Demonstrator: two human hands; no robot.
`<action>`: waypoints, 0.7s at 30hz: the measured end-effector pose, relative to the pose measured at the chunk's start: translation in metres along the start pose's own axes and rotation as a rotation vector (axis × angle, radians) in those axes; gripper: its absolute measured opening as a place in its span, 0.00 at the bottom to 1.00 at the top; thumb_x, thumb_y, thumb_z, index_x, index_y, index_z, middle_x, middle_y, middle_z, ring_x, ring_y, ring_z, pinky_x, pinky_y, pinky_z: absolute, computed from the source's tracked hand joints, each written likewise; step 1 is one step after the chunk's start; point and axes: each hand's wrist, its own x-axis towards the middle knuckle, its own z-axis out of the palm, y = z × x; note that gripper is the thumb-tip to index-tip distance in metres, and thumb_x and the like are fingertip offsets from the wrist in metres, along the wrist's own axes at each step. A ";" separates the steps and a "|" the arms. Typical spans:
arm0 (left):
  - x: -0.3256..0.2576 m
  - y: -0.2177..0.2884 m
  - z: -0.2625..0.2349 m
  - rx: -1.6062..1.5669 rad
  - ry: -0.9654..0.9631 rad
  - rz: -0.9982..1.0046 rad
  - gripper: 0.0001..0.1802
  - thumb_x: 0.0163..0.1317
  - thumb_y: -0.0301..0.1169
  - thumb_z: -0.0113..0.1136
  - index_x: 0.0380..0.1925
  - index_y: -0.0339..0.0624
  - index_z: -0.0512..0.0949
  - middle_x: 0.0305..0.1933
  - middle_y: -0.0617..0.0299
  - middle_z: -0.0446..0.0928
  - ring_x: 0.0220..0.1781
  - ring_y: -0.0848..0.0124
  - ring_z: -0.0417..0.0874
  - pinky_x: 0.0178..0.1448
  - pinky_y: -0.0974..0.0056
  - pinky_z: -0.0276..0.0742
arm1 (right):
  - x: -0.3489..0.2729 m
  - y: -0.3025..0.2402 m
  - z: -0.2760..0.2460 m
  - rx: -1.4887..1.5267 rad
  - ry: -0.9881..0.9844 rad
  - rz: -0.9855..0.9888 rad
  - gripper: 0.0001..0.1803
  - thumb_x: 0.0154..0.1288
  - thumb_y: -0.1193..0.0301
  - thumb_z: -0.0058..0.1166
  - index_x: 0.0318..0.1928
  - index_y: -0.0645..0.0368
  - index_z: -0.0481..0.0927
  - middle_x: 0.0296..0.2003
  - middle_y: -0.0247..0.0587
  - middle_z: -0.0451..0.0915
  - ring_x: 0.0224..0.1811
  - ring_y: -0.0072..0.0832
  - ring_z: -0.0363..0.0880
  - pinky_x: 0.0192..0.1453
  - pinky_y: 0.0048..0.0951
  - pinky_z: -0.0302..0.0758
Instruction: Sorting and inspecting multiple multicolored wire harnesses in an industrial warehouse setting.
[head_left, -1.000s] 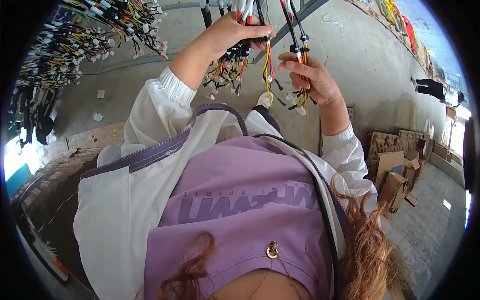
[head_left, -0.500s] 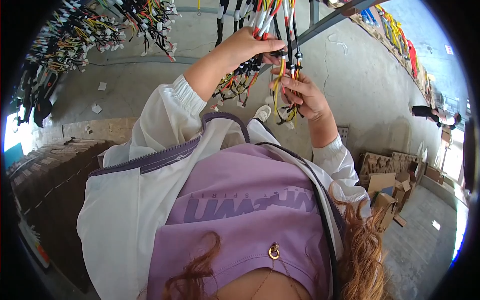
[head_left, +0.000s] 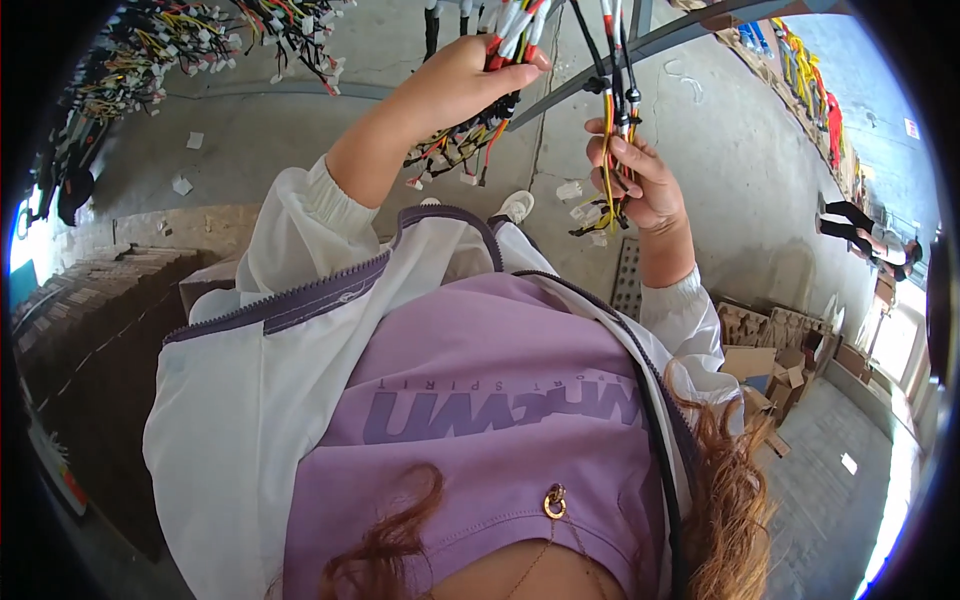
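My left hand is closed round a thick wire harness bundle with white and red sleeves. Dark, red and yellow wire ends with small white connectors dangle beneath that hand. To the right, my right hand grips a separate, thinner wire harness, pinched between thumb and fingers. Black ties band this harness just above the fingers, and its yellow and black tails hang below them. Both bundles run up past the top of the picture, so their upper ends are hidden.
More harnesses hang at the upper left. A grey metal bar slants across the upper right. Stacked brown cardboard stands at left, cartons at right. Another person is far right; coloured cables line the wall.
My hands have moved apart. The right hand has gone right with the thinner harness, away from the thick bundle; the left hand has shifted slightly up and left.
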 end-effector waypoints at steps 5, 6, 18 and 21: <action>-0.005 0.008 -0.007 0.294 0.009 -0.150 0.14 0.61 0.38 0.51 0.40 0.39 0.76 0.36 0.62 0.78 0.38 0.76 0.76 0.45 0.69 0.69 | 0.003 0.000 -0.005 0.052 0.004 0.013 0.19 0.61 0.67 0.49 0.49 0.67 0.68 0.27 0.33 0.74 0.10 0.08 0.52 0.18 0.12 0.56; -0.007 0.009 -0.007 0.298 0.024 -0.146 0.15 0.60 0.39 0.52 0.39 0.40 0.76 0.34 0.63 0.78 0.36 0.76 0.76 0.44 0.70 0.69 | 0.002 0.000 -0.006 0.066 -0.008 0.016 0.19 0.61 0.67 0.49 0.49 0.67 0.68 0.25 0.32 0.73 0.10 0.08 0.52 0.18 0.13 0.56; -0.021 0.004 -0.005 -0.153 0.010 -0.092 0.14 0.54 0.39 0.60 0.29 0.36 0.78 0.28 0.63 0.77 0.31 0.78 0.74 0.37 0.72 0.68 | 0.011 -0.014 -0.016 -0.418 0.272 0.006 0.15 0.58 0.65 0.54 0.41 0.63 0.72 0.21 0.29 0.71 0.16 0.11 0.59 0.21 0.16 0.56; -0.020 0.008 0.003 -0.279 0.026 -0.111 0.14 0.53 0.39 0.61 0.28 0.38 0.78 0.27 0.65 0.76 0.29 0.79 0.72 0.35 0.73 0.66 | 0.020 -0.014 -0.016 -0.602 0.413 -0.121 0.14 0.57 0.67 0.55 0.39 0.64 0.73 0.20 0.28 0.71 0.19 0.13 0.63 0.22 0.17 0.59</action>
